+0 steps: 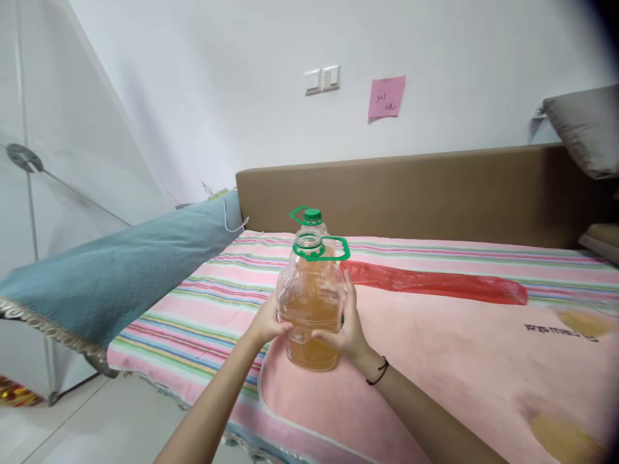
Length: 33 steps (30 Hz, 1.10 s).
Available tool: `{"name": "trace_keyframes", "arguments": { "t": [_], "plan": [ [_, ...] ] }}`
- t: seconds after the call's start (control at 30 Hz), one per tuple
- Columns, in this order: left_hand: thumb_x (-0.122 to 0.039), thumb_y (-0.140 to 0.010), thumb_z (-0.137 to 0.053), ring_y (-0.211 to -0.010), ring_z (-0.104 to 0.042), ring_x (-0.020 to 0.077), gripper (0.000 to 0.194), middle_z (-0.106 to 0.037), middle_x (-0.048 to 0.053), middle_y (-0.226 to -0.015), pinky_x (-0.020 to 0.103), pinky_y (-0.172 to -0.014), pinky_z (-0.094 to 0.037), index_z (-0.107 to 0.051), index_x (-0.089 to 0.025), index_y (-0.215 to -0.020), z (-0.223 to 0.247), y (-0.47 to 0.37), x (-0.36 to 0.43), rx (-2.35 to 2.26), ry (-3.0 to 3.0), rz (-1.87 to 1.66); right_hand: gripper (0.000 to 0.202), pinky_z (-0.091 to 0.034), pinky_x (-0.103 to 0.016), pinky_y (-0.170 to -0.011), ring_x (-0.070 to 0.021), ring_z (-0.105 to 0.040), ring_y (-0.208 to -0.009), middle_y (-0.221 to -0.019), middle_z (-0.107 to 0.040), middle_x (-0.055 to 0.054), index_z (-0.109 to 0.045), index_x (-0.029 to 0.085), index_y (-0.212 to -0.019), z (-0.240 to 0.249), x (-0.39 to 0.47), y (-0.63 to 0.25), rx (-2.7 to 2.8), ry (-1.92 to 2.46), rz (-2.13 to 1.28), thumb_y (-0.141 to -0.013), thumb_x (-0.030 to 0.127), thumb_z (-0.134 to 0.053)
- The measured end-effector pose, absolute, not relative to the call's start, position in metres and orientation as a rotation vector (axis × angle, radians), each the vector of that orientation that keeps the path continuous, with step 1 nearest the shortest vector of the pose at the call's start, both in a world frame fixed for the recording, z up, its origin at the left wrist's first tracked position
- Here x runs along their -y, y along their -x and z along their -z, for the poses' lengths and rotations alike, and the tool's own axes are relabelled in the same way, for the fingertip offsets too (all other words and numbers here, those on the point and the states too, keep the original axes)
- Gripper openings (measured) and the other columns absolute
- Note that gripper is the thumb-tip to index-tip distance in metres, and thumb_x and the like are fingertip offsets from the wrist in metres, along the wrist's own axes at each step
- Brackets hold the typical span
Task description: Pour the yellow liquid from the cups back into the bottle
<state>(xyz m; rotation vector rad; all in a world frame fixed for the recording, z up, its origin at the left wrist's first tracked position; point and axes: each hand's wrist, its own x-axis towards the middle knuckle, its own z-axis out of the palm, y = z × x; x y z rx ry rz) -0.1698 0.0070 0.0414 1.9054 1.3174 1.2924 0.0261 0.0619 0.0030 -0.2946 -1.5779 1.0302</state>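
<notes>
A clear plastic jug (312,306) stands upright on a pink mat, partly filled with amber liquid. Its mouth is uncapped, and a green ring handle (336,249) sticks out to the right from its neck. My left hand (269,322) grips the jug's left side, while my right hand (347,328) wraps around its right side, both thumbs on the front. Directly behind stands a second jug with a green cap (313,215) and its own green handle; most of its body is hidden by the front one.
A folded red plastic bag (435,283) lies right of the jugs. The pink mat (411,361) covers part of a striped bedspread (193,322). A brown headboard (411,193) runs along the wall behind. Blue cloth (145,258) lies at left, a grey pillow (587,129) at upper right.
</notes>
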Motion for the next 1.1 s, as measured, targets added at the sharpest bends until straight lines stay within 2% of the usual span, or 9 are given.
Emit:
{"name": "trace_keyframes", "arguments": {
  "t": [0.23, 0.37, 0.47, 0.6, 0.73, 0.8, 0.9, 1.0, 1.1],
  "plan": [
    [-0.091, -0.058, -0.059, -0.147, -0.028, 0.0434, 0.123, -0.047, 0.02, -0.15, 0.053, -0.115, -0.035, -0.033, -0.017, -0.152, -0.025, 0.179, -0.004, -1.369, -1.883, -1.348, 0.137, -0.041, -0.059, -0.11, -0.0373, -0.05, -0.133, -0.145, -0.047, -0.019, 0.006, 0.028, -0.157, 0.012, -0.06, -0.017, 1.593, 0.382, -1.063, -0.06, 0.062, -0.085],
    [-0.095, -0.055, -0.055, -0.135, -0.045, 0.0431, 0.117, -0.061, 0.02, -0.133, 0.052, -0.109, -0.041, -0.05, -0.015, -0.141, -0.029, 0.18, -0.002, -1.43, -1.856, -1.248, 0.14, -0.037, -0.06, -0.112, -0.0363, -0.043, -0.14, -0.151, -0.042, -0.021, 0.01, 0.028, -0.157, 0.007, -0.06, -0.024, 1.679, 0.45, -1.132, -0.059, 0.06, -0.086],
    [-0.095, -0.059, -0.05, -0.121, -0.057, 0.0404, 0.103, -0.069, 0.019, -0.12, 0.051, -0.105, -0.044, -0.063, -0.016, -0.122, -0.035, 0.179, 0.004, -1.551, -1.837, -1.207, 0.142, -0.03, -0.061, -0.116, -0.035, -0.031, -0.148, -0.16, -0.03, -0.021, 0.011, 0.031, -0.157, -0.001, -0.058, -0.038, 1.766, 0.479, -1.101, -0.058, 0.058, -0.088],
    [-0.081, -0.075, -0.052, -0.118, -0.06, 0.0369, 0.082, -0.066, 0.018, -0.125, 0.049, -0.099, -0.048, -0.058, -0.018, -0.128, -0.043, 0.173, 0.023, -1.634, -1.817, -1.21, 0.13, -0.025, -0.062, -0.118, -0.0336, -0.021, -0.152, -0.164, -0.021, -0.021, 0.007, 0.031, -0.157, -0.019, -0.049, -0.083, 1.789, 0.491, -0.94, -0.067, 0.057, -0.083],
    [-0.058, -0.084, -0.057, -0.118, -0.061, 0.0301, 0.066, -0.059, 0.013, -0.132, 0.045, -0.097, -0.051, -0.044, -0.022, -0.137, -0.048, 0.157, 0.053, -1.877, -1.749, -1.318, 0.099, -0.02, -0.06, -0.12, -0.0291, -0.027, -0.15, -0.161, -0.033, -0.017, -0.005, 0.033, -0.157, -0.041, -0.036, -0.167, 1.708, 0.534, -0.727, -0.084, 0.049, -0.071],
    [-0.051, -0.085, -0.055, -0.107, -0.064, 0.026, 0.052, -0.061, 0.011, -0.122, 0.04, -0.088, -0.054, -0.047, -0.021, -0.128, -0.05, 0.141, 0.069, -2.083, -1.694, -1.564, 0.083, -0.018, -0.06, -0.12, -0.0273, -0.031, -0.149, -0.157, -0.039, -0.014, -0.014, 0.033, -0.155, -0.047, -0.032, -0.22, 1.595, 0.614, -0.618, -0.089, 0.044, -0.064],
    [-0.045, -0.091, -0.047, -0.075, -0.058, 0.0181, 0.025, -0.06, 0.004, -0.085, 0.029, -0.068, -0.049, -0.054, -0.021, -0.092, -0.051, 0.099, 0.087, -2.285, -1.677, -1.841, 0.07, -0.03, -0.056, -0.116, -0.0268, -0.046, -0.138, -0.148, -0.049, -0.015, -0.029, 0.027, -0.149, -0.045, -0.032, -0.296, 1.345, 0.743, -0.505, -0.089, 0.043, -0.063],
    [-0.046, -0.094, -0.039, -0.054, -0.042, 0.0144, 0.039, -0.044, -0.001, -0.056, 0.027, -0.056, -0.036, -0.042, -0.023, -0.062, -0.053, 0.035, 0.087, -2.068, -1.936, -1.544, 0.06, -0.04, -0.052, -0.109, -0.0259, -0.058, -0.124, -0.133, -0.059, -0.016, -0.045, 0.021, -0.136, -0.028, -0.034, -0.353, 1.098, 0.871, -0.415, -0.085, 0.046, -0.065],
    [-0.052, -0.088, -0.049, -0.05, -0.047, 0.0142, 0.048, -0.047, -0.001, -0.048, 0.027, -0.057, -0.037, -0.039, -0.022, -0.051, -0.051, -0.042, 0.067, -1.795, -2.075, -1.218, 0.049, -0.042, -0.05, -0.105, -0.0257, -0.061, -0.114, -0.118, -0.065, -0.014, -0.057, 0.018, -0.116, -0.006, -0.034, -0.384, 0.965, 0.998, -0.442, -0.083, 0.053, -0.063]
  ]
}}
